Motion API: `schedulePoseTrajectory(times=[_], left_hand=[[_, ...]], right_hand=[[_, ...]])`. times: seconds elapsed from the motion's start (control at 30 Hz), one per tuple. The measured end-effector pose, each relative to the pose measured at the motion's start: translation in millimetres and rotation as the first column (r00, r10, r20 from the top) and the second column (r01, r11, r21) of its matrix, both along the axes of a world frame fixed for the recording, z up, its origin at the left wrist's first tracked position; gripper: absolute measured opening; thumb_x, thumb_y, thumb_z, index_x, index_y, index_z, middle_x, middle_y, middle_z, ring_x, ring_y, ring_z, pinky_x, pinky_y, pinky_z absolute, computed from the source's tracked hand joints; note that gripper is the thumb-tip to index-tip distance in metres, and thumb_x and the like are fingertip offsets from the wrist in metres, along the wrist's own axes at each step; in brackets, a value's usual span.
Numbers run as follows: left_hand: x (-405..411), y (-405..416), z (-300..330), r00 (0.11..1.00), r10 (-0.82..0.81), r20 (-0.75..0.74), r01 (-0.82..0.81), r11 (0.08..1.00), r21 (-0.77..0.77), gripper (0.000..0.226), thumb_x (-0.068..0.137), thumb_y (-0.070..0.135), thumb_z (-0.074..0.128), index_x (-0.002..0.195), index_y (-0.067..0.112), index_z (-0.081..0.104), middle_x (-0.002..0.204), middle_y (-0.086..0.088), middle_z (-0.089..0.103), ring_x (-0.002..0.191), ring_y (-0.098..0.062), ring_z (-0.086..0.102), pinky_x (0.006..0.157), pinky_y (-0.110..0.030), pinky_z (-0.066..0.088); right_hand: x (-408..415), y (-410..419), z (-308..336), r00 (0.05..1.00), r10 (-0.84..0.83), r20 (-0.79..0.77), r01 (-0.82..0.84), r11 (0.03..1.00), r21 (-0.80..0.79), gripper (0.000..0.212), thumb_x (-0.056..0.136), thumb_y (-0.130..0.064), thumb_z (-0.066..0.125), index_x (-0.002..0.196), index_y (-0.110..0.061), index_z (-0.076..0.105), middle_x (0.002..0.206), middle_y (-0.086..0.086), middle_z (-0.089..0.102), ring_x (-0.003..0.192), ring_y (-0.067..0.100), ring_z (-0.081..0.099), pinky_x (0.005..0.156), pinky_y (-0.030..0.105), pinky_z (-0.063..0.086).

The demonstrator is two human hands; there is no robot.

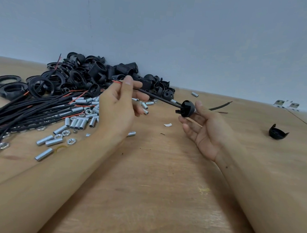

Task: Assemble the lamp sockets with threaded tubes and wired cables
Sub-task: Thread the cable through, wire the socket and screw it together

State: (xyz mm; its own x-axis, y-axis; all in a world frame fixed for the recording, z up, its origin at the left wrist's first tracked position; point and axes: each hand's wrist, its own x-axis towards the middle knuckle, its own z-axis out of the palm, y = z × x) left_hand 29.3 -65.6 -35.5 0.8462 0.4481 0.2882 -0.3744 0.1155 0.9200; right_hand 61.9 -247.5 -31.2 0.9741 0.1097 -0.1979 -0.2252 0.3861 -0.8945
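Cable (156, 97) is running through the black socket cap (187, 108), both lifted above the middle of the table (159, 193). I am pinching its red-tipped end in my left hand (120, 105) while my right hand (203, 128) is cradling the cap on loosely curled fingers. I am judging that a hard tug could pull the cap off them.

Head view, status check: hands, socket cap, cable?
Left hand pinches cable near its red wire end. Right hand holds socket cap, cable threaded through. Nothing obstructing.
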Motion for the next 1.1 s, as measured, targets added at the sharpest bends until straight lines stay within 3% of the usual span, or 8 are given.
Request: schedulePoseTrajectory(times=[0.37,0.43,0.53,0.6,0.63,0.73,0.83,1.1], left_hand=[[-2.0,2.8,-2.2,0.996,-0.091,0.005,0.09,0.986,0.143,0.021,0.102,0.022,0.054,0.092,0.017,0.071,0.072,0.004,0.073,0.048,-0.007,0.053,0.052,-0.021,0.046],[-2.8,1.2,-2.6,0.992,-0.129,0.007,0.125,0.976,0.177,0.018,0.1,0.02,0.057,0.091,0.018,0.073,0.074,0.003,0.072,0.051,-0.008,0.055,0.054,-0.022,0.047],[-4.7,-1.2,-3.1,0.988,-0.154,-0.017,0.154,0.969,0.196,0.02,0.1,0.018,0.057,0.089,0.015,0.073,0.074,0.002,0.071,0.054,-0.01,0.057,0.055,-0.022,0.048],[-5.1,-1.3,-2.8,0.98,-0.191,-0.053,0.198,0.965,0.174,0.023,0.101,0.017,0.055,0.088,0.012,0.073,0.073,-0.001,0.071,0.055,-0.012,0.058,0.056,-0.023,0.049],[-5.3,-1.4,-2.5,0.972,-0.221,-0.075,0.231,0.959,0.164,0.024,0.101,0.017,0.054,0.088,0.01,0.073,0.074,-0.003,0.071,0.056,-0.012,0.059,0.057,-0.023,0.049],[-8.0,-3.7,-2.3,0.932,-0.347,-0.104,0.36,0.918,0.165,0.022,0.1,0.016,0.054,0.094,0.007,0.073,0.078,-0.006,0.073,0.057,-0.014,0.06,0.061,-0.024,0.05],[-9.2,-6.2,-2.9,0.921,-0.383,-0.076,0.39,0.897,0.206,0.014,0.098,0.011,0.057,0.107,0.013,0.069,0.076,-0.003,0.074,0.056,-0.014,0.062,0.062,-0.026,0.052],[-4.7,0.7,-6.0,0.962,-0.25,-0.107,0.271,0.891,0.363,0.009,0.093,0.015,0.067,0.088,0.009,0.07,0.081,-0.004,0.075,0.057,-0.01,0.062,0.061,-0.025,0.051]], right_hand=[[3.5,-6.5,2.4,0.982,-0.123,0.147,0.134,0.988,-0.074,0.023,0.092,-0.024,0.067,0.095,-0.002,0.061,0.074,0.009,0.072,0.063,0.023,0.072,0.051,0.025,0.055],[4.3,-8.8,1.9,0.983,-0.144,0.116,0.169,0.955,-0.244,0.032,0.091,-0.028,0.069,0.098,0.002,0.06,0.078,0.015,0.071,0.055,0.026,0.07,0.045,0.024,0.052],[3.6,-17.6,-3.7,0.964,-0.152,0.216,0.264,0.492,-0.83,0.068,0.087,-0.05,0.067,0.122,0.007,0.053,0.062,0.007,0.066,0.054,0.023,0.064,0.041,0.027,0.041],[1.9,-23.9,-3.3,0.892,-0.147,0.427,0.439,0.066,-0.896,0.093,0.086,-0.054,0.064,0.147,0.003,0.023,0.074,0.0,0.06,0.076,0.028,0.059,0.049,0.028,0.032],[-0.1,-23.4,0.7,0.829,-0.111,0.549,0.554,0.022,-0.832,0.088,0.087,-0.053,0.063,0.147,-0.002,0.023,0.088,0.002,0.061,0.091,0.03,0.059,0.057,0.03,0.038],[-9.6,-6.9,8.3,0.653,0.189,0.734,0.642,0.376,-0.668,0.038,0.093,-0.046,0.059,0.119,-0.018,0.06,0.106,0.0,0.063,0.101,0.019,0.059,0.085,0.036,0.048],[-25.2,15.8,-1.6,0.634,0.384,0.672,0.328,0.653,-0.682,0.013,0.095,-0.026,0.062,0.101,-0.021,0.072,0.078,-0.02,0.067,0.076,-0.001,0.06,0.07,0.015,0.046],[-20.5,19.7,-12.5,0.707,0.324,0.629,0.244,0.723,-0.646,0.016,0.095,-0.017,0.062,0.098,-0.03,0.07,0.074,-0.005,0.066,0.048,0.012,0.059,0.052,0.016,0.046]])
